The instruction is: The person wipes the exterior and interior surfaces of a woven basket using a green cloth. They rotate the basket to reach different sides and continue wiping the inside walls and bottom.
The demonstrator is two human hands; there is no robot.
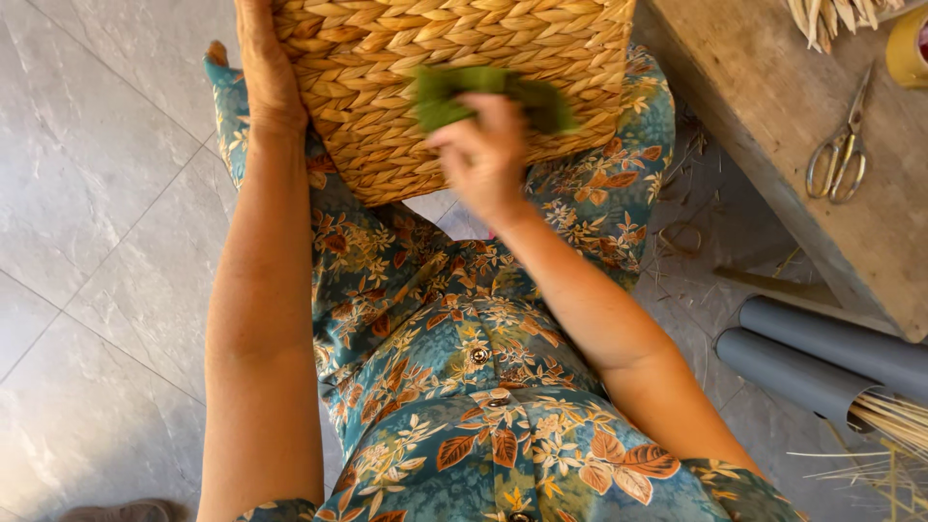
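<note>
**Wiping a woven basket on the lap**

On the lap of a seated person in a teal leaf-print dress, a woven basket [454,87] of pale braided fibre is resting, its side facing the camera. Everything below is placed relative to this basket.

The left hand [263,72] is lying flat along the basket's left edge, fingers wrapped over the weave and steadying it. The right hand [483,155] is pressing against the basket's front face, fingers pinched tight around a crumpled green cloth [488,97], which is touching the weave near the middle.

To the right of the basket, a wooden table [773,106] is standing, with a pair of metal scissors [839,155] lying on it. Below and right of the basket, two grey tubes [822,358] are lying on the tiled floor [106,242], with straw stalks [894,420] poking from one.

The step in hand appears to be rubbing the basket's side with the cloth. The next move probably calls for firm left-hand support while the cloth is sweeping across unwiped weave, possibly turning the basket.
</note>
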